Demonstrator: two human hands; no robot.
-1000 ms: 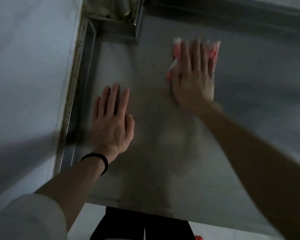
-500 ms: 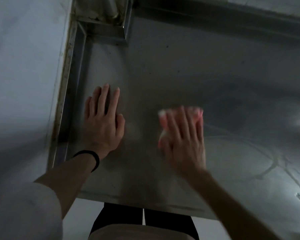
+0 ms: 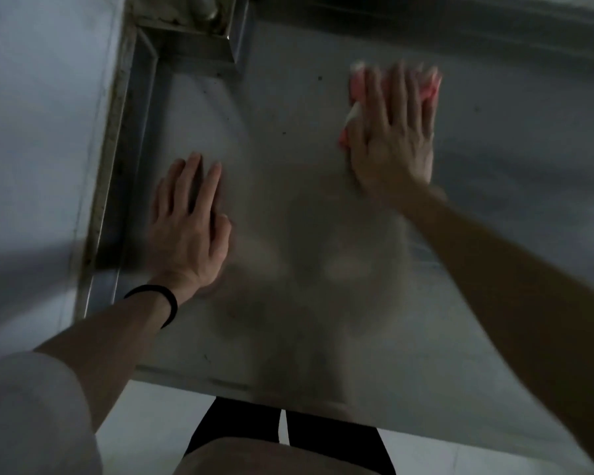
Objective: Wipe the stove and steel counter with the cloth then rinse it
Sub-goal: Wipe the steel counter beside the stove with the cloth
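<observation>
The steel counter fills most of the view, dull grey and dimly lit. A pink and white cloth lies flat on it toward the back, mostly hidden under my right hand, which presses it down with fingers spread. The cloth shows at my fingertips and beside my thumb. My left hand rests flat on the counter near its left side, fingers close together and holding nothing. A black band sits on that wrist. The stove is not in view.
A raised steel rim runs along the counter's left side against a pale wall. A square steel box or post stands in the back left corner. The counter's front edge is just before my legs.
My right hand has pushed the cloth away from me, from the middle of the counter to the back. My left hand has stayed pressed in the same place.
</observation>
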